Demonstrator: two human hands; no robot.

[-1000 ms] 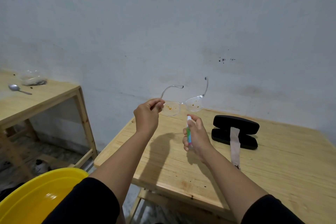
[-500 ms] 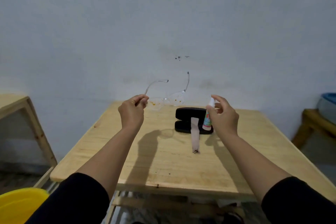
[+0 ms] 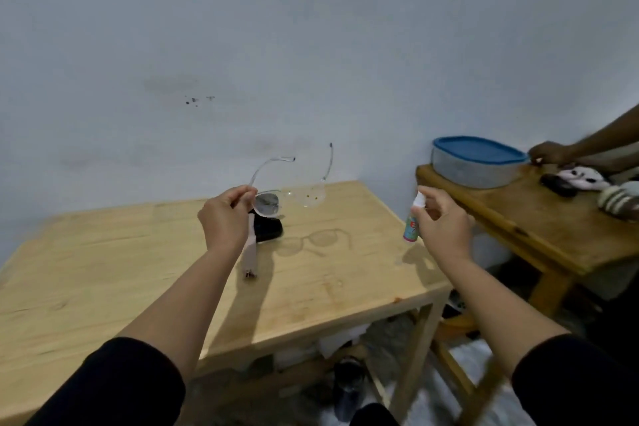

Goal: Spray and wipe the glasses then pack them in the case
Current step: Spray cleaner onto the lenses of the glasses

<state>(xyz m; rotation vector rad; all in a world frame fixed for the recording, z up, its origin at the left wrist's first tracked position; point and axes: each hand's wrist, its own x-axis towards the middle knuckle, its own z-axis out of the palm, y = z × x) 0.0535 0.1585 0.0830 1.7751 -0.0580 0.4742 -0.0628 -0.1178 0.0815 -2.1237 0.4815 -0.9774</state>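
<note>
While your left hand (image 3: 225, 218) pinches the glasses (image 3: 288, 199), bring the spray bottle (image 3: 414, 220) gripped in your right hand (image 3: 441, 221) closer to the spotted lenses.

The left hand (image 3: 224, 220) pinched the clear glasses (image 3: 290, 197) by one corner of the frame, holding them above the worktop (image 3: 103, 273) with the temples pointing up toward the wall. Brown specks dotted one lens. Below the glasses lay the black case (image 3: 268, 230), a pale cloth (image 3: 249, 256) draped over it. Right of the glasses, apart from them, the right hand (image 3: 441, 221) gripped a small spray bottle (image 3: 413, 218), a finger on its white top. Farther right, a second table (image 3: 539, 218) bore a blue-lidded tub (image 3: 479, 161), with another person's hand (image 3: 549, 153) beside it.
</note>
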